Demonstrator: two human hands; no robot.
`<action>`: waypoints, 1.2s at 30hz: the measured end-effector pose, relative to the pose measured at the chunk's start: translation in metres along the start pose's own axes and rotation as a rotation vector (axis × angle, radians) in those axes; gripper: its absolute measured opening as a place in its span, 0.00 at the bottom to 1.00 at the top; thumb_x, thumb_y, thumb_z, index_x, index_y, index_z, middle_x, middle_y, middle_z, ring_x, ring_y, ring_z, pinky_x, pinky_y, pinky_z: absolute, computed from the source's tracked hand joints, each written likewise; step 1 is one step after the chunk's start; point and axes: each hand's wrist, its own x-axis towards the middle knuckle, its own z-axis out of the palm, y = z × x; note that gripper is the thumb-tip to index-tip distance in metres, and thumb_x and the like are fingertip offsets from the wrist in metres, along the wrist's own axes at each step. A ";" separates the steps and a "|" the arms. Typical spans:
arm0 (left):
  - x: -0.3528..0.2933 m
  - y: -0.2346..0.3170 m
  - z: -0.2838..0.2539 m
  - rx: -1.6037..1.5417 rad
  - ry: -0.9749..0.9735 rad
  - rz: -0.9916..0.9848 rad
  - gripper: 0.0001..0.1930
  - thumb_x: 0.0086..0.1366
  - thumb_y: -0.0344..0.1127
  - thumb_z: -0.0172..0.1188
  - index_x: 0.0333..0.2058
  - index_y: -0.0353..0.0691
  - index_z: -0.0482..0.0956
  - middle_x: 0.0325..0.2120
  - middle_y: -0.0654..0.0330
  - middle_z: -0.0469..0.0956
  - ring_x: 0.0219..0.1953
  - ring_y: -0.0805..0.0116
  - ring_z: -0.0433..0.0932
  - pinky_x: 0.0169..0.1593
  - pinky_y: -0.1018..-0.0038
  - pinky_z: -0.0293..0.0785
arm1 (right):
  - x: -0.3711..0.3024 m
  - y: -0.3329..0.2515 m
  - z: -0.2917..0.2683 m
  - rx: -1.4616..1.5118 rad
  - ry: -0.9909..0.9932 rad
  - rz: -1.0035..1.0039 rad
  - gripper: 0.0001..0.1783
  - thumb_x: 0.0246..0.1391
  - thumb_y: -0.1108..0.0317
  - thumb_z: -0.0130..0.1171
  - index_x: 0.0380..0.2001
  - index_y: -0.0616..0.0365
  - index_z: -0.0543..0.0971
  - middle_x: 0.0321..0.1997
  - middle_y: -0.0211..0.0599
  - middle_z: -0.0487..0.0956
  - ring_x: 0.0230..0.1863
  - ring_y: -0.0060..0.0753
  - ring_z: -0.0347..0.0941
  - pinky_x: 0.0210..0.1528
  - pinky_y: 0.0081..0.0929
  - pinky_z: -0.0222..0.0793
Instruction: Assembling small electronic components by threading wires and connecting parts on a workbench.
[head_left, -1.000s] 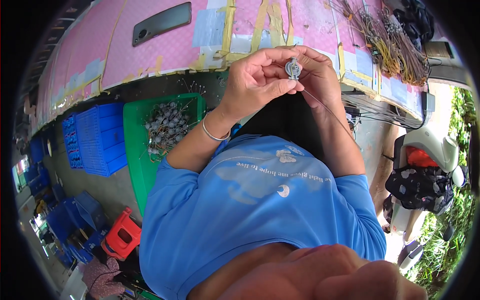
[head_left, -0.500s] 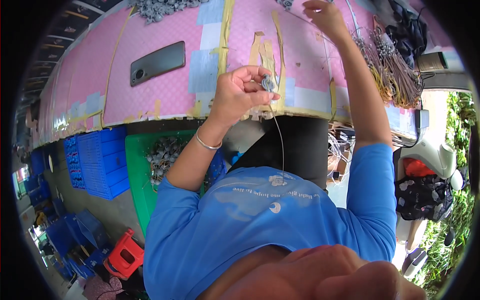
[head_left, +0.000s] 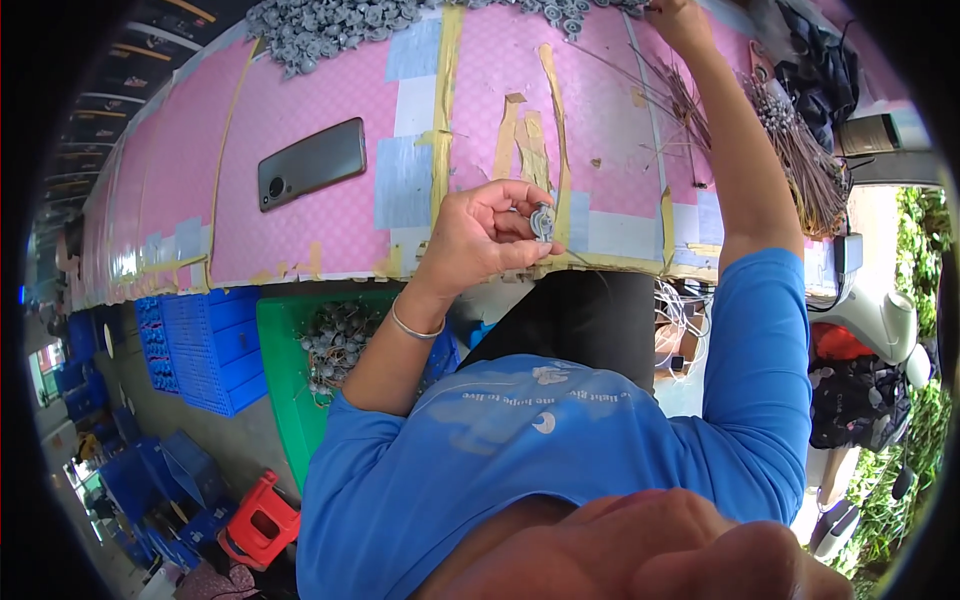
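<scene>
pink, tape-patched work table [head_left: 310, 90]: a worker's bare left hand [head_left: 480, 235] holds a small, round, gray plastic part [head_left: 542, 222] just over the near edge, approx. midway along. thumb & index pinch it at its two ends; the other fingers curl in behind, none spread. the bare right hand [head_left: 682, 22] is stretched to the far side, beside the r. end of a heap of small gray plastic pieces [head_left: 340, 25]; its fingertips are cut off by the frame, so can't tell if they're pinching or apart.

from where i stand, the step looks like a steady hold w/ the l. while the r. reaches. best done, imo, w/ a light grip on the ends only, so the round face stays clear & doesn't twist; the r. should take from the heap's rim, not dig, & keep its forearm off the thin dark wires [head_left: 685, 105] fanned out alongside, as they could snag.

the part's face is turned up, toward the worker's eyes, poss. a bit to the r. its long axis, end to end, runs approx. from far edge to near edge, i.e. across the table, not along it; exact tilt too small to tell.
</scene>
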 end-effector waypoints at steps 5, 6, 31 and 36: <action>-0.003 0.000 0.003 -0.044 0.012 0.024 0.20 0.54 0.13 0.63 0.47 0.27 0.73 0.39 0.55 0.79 0.40 0.64 0.83 0.47 0.70 0.82 | -0.014 -0.008 -0.036 0.062 -0.239 -0.077 0.15 0.53 0.63 0.62 0.42 0.59 0.83 0.34 0.41 0.84 0.35 0.27 0.80 0.40 0.27 0.75; 0.000 0.000 0.005 -0.046 0.006 0.032 0.20 0.54 0.13 0.63 0.47 0.26 0.73 0.38 0.55 0.79 0.40 0.63 0.83 0.46 0.71 0.82 | -0.014 0.007 -0.023 0.017 -0.195 -0.089 0.20 0.51 0.57 0.65 0.44 0.57 0.83 0.32 0.44 0.83 0.33 0.30 0.80 0.38 0.29 0.75; -0.059 -0.002 0.031 0.441 0.232 0.349 0.21 0.49 0.17 0.67 0.45 0.30 0.77 0.35 0.57 0.83 0.36 0.74 0.83 0.41 0.77 0.80 | -0.276 -0.161 -0.254 1.448 -0.466 0.111 0.10 0.52 0.79 0.65 0.39 0.65 0.83 0.36 0.34 0.82 0.38 0.22 0.78 0.43 0.17 0.75; -0.058 0.001 0.042 0.802 0.379 0.631 0.19 0.42 0.21 0.71 0.37 0.34 0.80 0.24 0.59 0.84 0.27 0.73 0.84 0.34 0.80 0.79 | -0.280 -0.174 -0.253 1.428 -0.465 0.276 0.10 0.51 0.82 0.64 0.39 0.66 0.83 0.34 0.33 0.81 0.32 0.20 0.77 0.34 0.15 0.74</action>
